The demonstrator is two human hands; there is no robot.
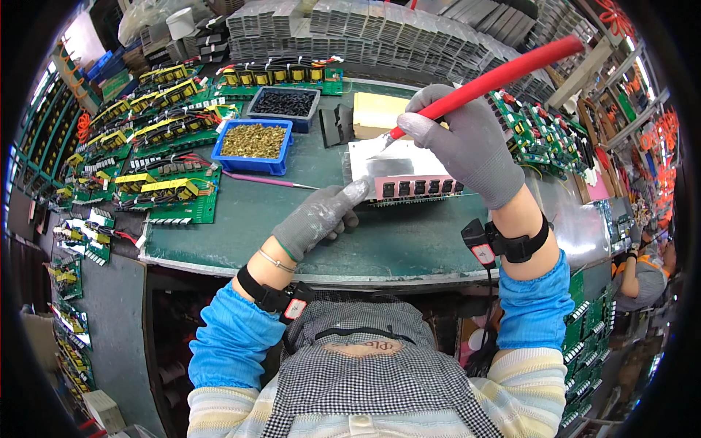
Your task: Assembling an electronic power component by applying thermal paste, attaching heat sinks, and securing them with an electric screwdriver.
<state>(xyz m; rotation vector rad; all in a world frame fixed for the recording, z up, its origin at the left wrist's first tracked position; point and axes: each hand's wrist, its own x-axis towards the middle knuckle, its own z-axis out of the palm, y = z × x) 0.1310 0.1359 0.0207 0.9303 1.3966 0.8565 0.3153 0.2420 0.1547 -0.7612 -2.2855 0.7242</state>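
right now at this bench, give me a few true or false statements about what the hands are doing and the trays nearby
1. The right hand grips a red-handled tool. True.
2. The left hand holds the blue tray of brass-coloured parts. False: it presses a fingertip on the edge of the silver plate; the tray sits apart, further left.
3. The tool's tip meets the silver plate. True.
4. Both hands are bare. False: both wear grey gloves.
5. The dark tray holds black parts. True.
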